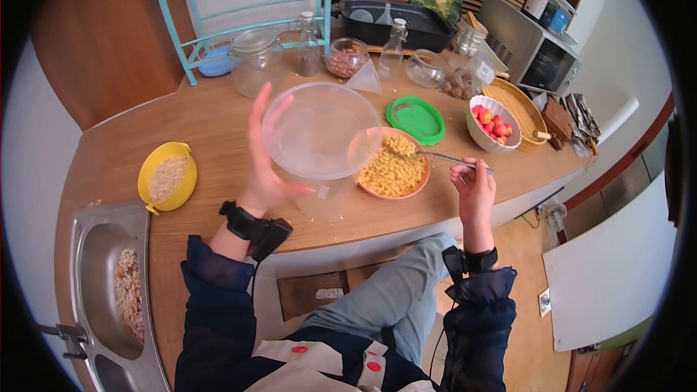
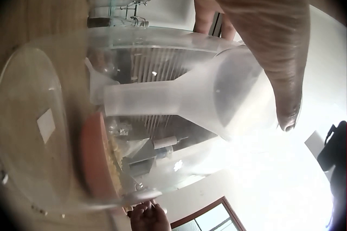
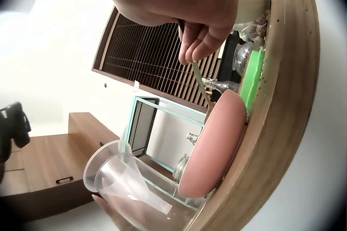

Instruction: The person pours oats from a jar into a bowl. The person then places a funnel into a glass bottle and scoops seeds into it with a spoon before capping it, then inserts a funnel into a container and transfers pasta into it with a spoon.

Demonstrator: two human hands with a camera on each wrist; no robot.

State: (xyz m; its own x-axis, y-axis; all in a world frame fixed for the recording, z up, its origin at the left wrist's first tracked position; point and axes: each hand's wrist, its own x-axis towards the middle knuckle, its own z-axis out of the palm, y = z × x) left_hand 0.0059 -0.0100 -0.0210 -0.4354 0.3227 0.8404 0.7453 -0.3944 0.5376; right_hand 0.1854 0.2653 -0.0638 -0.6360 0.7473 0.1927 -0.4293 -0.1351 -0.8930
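Briefly, we logged the left hand (image 1: 263, 167) lifted above the counter (image 1: 210, 131), fingers spread fairly wide and cupped under a clear tub (image 1: 321, 131), which was tilted on its side with its mouth facing the camera. Through the tub wall in the left wrist view we saw a funnel (image 2: 179, 101), though we could not tell whether it sat inside or behind. The tub hung just left of the pink bowl (image 1: 393, 167) of pasta, overlapping its rim in the head view. The right hand (image 1: 473, 187) pinched a spoon (image 1: 443, 157) by the handle, fingers curled narrow, spoon tip resting in the pasta. Behind the bowl lay a green lid (image 1: 415, 120); right of it stood a white bowl (image 1: 494, 125) of red fruit. A yellow bowl (image 1: 167, 176) sat well left, near the sink (image 1: 94, 283).
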